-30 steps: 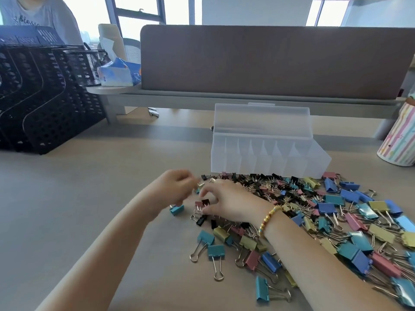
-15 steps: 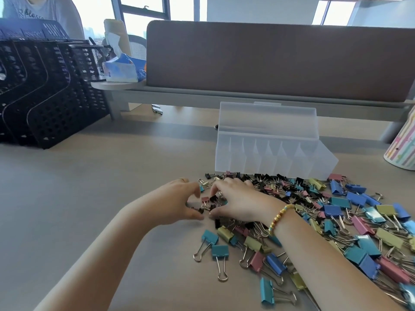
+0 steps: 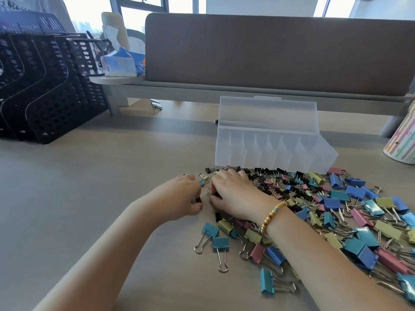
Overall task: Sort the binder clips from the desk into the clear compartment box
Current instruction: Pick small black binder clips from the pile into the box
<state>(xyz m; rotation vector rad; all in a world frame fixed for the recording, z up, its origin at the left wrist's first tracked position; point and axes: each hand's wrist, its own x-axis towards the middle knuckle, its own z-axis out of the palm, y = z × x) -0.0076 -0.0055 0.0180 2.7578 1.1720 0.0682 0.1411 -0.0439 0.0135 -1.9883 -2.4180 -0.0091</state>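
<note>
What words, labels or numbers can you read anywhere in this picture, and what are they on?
"bless": partial lettering on the grey shirt of the person at the top left; cut off by the frame edge, so the reading is uncertain.
Blue and white packet on the shelf: it carries print, too blurred to read.
Striped cup, clear compartment box, binder clips: no readable text.

Faint script on a grey shirt [image 3: 33,5] at top left — too cut off to read; no other lettering legible
</note>
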